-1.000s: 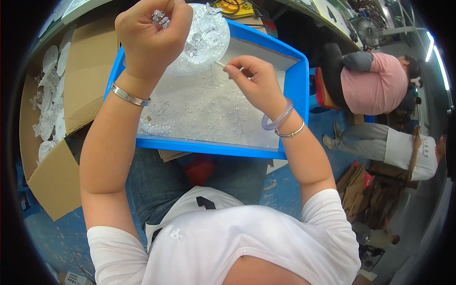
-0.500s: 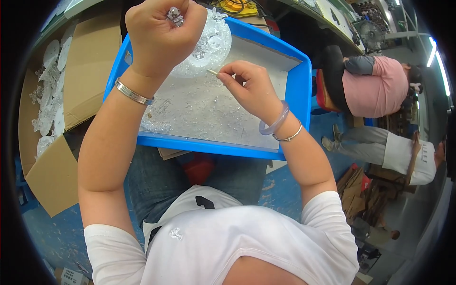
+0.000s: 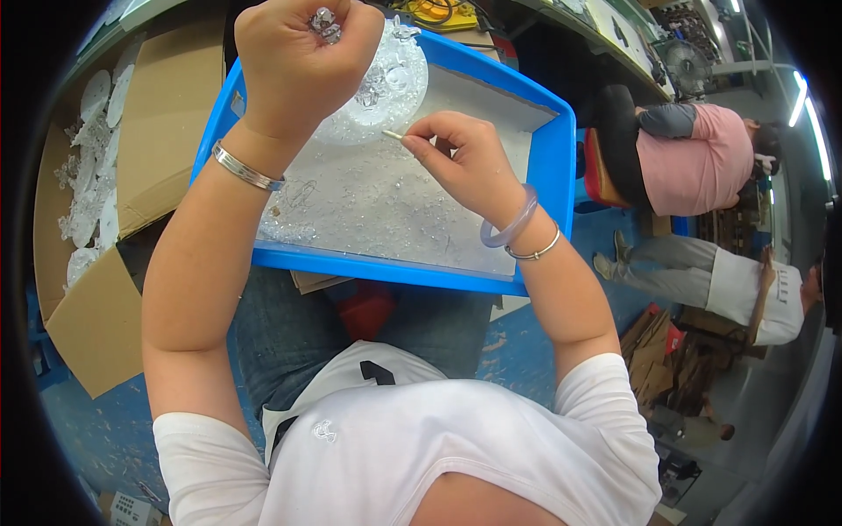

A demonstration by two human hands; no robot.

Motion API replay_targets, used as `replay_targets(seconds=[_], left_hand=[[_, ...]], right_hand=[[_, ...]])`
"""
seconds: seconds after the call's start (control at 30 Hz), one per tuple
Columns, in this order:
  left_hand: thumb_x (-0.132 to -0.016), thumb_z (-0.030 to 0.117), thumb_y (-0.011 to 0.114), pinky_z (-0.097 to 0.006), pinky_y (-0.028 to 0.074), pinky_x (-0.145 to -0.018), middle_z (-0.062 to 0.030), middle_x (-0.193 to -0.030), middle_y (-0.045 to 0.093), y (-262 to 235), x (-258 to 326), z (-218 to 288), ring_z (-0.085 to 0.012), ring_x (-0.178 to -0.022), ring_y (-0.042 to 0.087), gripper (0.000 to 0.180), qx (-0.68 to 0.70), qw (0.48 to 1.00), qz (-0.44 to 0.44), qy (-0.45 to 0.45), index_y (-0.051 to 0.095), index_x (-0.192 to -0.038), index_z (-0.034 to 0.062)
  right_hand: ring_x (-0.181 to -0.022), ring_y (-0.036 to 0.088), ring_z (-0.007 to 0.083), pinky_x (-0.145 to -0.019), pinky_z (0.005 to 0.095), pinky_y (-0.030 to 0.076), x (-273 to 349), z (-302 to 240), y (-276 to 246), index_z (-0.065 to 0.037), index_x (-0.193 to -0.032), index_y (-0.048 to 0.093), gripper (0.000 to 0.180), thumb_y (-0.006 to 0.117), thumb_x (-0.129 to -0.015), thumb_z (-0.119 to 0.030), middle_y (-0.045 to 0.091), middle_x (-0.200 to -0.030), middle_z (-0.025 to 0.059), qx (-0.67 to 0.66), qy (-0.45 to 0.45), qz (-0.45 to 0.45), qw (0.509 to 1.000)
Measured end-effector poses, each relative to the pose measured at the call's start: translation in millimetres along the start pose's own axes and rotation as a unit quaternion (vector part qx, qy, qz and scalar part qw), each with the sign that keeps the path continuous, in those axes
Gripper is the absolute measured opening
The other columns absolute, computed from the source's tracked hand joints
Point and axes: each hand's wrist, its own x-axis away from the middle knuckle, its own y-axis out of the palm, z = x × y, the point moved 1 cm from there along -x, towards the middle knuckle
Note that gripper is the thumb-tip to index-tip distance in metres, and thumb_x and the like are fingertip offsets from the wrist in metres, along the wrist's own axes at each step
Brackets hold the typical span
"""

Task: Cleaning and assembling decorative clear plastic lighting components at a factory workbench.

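My left hand (image 3: 303, 53) is closed in a fist round several small clear plastic pieces (image 3: 325, 26), which show at the top of the fist. In a pinch between thumb and fingertips, my right hand (image 3: 465, 159) holds a thin pale stick (image 3: 393, 134). Its tip points left, at the edge of a round clear plate (image 3: 358, 124) heaped with clear bits and shaped pieces. Both hands are over a blue tray (image 3: 395, 273), whose grey-white bottom is strewn with small clear crumbs. The left fist hides part of the plate.
At my left a cardboard box (image 3: 171, 131) holds clear plastic discs and parts (image 3: 90, 149). Beyond the tray lie a yellow object (image 3: 430, 12) and black cables. On the right, one person in pink (image 3: 693, 159) sits and another in white (image 3: 745, 285) stands; flattened cardboard (image 3: 653, 359) leans nearby.
Both hands stay nearly in place, the grips unchanged. The pieces in my left fist have shifted slightly, and my right wrist has moved a touch to the right.
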Motion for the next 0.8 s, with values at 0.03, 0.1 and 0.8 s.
replay_targets(seconds=[0.03, 0.1, 0.8], left_hand=[[-0.071, -0.002, 0.054, -0.016, 0.028, -0.044, 0.0033, -0.051, 0.038, 0.4, 0.4, 0.4, -0.0015, -0.05, 0.034, 0.018, 0.003, 1.0, 0.003, 0.003, 0.043, -0.056, -0.0001], [-0.071, -0.002, 0.053, -0.016, 0.028, -0.044, 0.0034, -0.051, 0.038, 0.9, 0.9, 0.6, -0.0015, -0.05, 0.034, 0.018, 0.005, 1.0, -0.002, 0.001, 0.043, -0.056, -0.0001], [-0.07, -0.001, 0.054, -0.017, 0.026, -0.041, 0.0038, -0.05, 0.039, 2.9, 1.0, 1.1, -0.0012, -0.049, 0.034, 0.017, -0.012, 1.0, 0.003, -0.005, 0.045, -0.056, 0.0007]], right_hand=[[-0.054, 0.046, 0.0085, -0.048, 0.0195, 0.037, 0.4, -1.1, 1.2, 0.001, -0.078, 0.06, 0.009, 0.06, -0.078, -0.008, 0.058, -0.067, 0.005, 0.004, -0.004, -0.015, 1.0], [-0.054, 0.046, 0.0086, -0.048, 0.0198, 0.037, 0.1, -2.4, 1.2, 0.001, -0.078, 0.06, 0.009, 0.06, -0.078, -0.008, 0.058, -0.067, 0.005, 0.009, -0.009, -0.029, 1.0], [-0.051, 0.045, 0.0083, -0.046, 0.02, 0.036, 0.0, -4.8, -1.2, 0.001, -0.076, 0.061, 0.01, 0.061, -0.077, -0.009, 0.057, -0.065, 0.005, 0.018, -0.025, -0.028, 0.999]])
